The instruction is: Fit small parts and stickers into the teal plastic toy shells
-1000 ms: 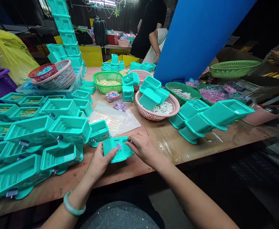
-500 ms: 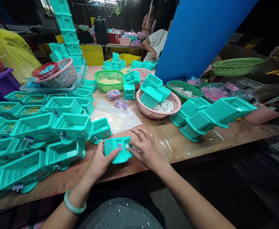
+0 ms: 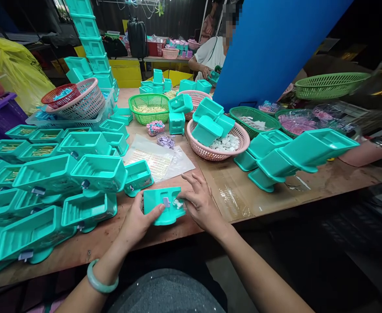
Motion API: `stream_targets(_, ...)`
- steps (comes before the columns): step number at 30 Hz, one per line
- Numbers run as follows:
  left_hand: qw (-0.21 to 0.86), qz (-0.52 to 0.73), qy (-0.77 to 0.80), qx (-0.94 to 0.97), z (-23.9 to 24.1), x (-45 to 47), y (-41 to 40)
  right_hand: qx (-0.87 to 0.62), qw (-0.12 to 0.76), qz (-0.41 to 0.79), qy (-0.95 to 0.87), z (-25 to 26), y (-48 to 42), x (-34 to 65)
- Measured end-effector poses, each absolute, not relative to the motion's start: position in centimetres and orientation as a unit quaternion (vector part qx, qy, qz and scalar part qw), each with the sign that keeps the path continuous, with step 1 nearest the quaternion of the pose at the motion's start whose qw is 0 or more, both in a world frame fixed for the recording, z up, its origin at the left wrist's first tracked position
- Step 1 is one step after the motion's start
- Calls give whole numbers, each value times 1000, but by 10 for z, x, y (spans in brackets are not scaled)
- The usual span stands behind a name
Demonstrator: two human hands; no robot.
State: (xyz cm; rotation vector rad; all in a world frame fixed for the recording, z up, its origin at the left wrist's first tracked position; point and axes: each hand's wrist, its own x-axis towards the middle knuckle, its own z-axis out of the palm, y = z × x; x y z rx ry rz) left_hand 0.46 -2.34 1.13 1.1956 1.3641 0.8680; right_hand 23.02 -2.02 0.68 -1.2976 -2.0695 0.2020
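Note:
My left hand grips a turquoise plastic box near the table's front edge, its thumb lying across the face turned up toward me. On that face sits a small lavender tab. Beside the tab, a small white plastic piece lies at a recess. My right hand pinches at this white piece with thumb and index finger, the other fingers raised. Whether the piece is seated in the box I cannot tell. A similar turquoise box stands just behind my left hand.
Rows of turquoise boxes crowd the left side. A pink basket holds white pieces and boxes. Stacked boxes lean at the right. Sticker sheets lie ahead. Behind the table, a co-worker's hand is near another box.
My right fingers have shifted slightly, showing more of the white piece. The box stays in my left hand, almost unmoved. The co-worker in the back now has a turquoise box at hand.

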Motion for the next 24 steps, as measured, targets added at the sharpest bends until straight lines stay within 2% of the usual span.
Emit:
stream_targets(7,571,381,557,467,8,2,-20,-488,405,49,-772,11,-32,240)
stream_targets(13,578,390,547,464,9,5,-22,-474,352,-51,-806,11,-41,237)
stream_targets(16,583,384,544,466,11,6,-22,-473,354,-33,-807,8,-40,232)
stream_targets(18,587,383,541,465,12,5,-23,-476,379,17,-793,7,-39,233)
stream_targets(20,599,383,538,452,14,4,-23,-503,446,100,-734,6,-38,238)
stream_targets(22,617,382,532,436,14,4,-22,-530,534,235,-615,3,-36,243)
stream_targets(24,634,383,522,423,13,4,-22,-505,573,421,-490,-1,-36,243)
